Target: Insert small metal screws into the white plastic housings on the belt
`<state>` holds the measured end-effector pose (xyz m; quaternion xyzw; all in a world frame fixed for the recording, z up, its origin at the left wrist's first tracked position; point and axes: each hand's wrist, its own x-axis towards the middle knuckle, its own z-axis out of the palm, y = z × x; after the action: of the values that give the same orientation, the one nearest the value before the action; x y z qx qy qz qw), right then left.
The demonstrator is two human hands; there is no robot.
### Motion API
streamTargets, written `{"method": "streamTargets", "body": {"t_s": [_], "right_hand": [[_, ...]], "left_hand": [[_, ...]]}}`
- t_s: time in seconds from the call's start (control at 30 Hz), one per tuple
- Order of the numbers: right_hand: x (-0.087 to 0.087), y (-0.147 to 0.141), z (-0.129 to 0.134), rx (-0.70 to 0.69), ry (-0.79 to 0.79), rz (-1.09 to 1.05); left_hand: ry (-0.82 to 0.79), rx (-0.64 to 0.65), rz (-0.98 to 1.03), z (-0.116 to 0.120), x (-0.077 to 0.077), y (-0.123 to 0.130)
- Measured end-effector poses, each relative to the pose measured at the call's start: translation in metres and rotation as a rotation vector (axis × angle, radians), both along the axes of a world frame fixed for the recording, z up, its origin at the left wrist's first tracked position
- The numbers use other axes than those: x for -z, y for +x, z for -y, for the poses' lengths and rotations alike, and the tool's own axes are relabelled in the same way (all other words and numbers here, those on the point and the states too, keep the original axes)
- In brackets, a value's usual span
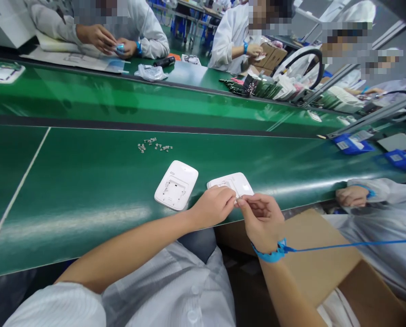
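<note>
Head view: hands (239, 206) at white casing (230, 183)

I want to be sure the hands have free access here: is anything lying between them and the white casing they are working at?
Nothing visible does. The left hand and right hand meet at the near edge of the white casing; the second casing lies off to the left.

two casings (176, 185) on belt (87, 190) (small parts (154, 145) behind)
</note>
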<state>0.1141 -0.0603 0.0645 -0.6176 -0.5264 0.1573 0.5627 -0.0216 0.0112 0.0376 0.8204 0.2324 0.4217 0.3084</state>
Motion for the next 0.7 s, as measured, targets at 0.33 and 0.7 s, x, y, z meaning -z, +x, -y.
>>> {"method": "streamTargets", "body": {"t_s": [0.33,0.7], "right_hand": [[-0.024,-0.001,0.040,-0.161,0.017,0.132],[-0.044,-0.014,0.064,-0.190,0.223,0.066]], "left_hand": [[0.260,-0.159,0.007,0.038,-0.039,-0.026],[0.336,-0.120,-0.069,0.068,-0.057,-0.044]]}}
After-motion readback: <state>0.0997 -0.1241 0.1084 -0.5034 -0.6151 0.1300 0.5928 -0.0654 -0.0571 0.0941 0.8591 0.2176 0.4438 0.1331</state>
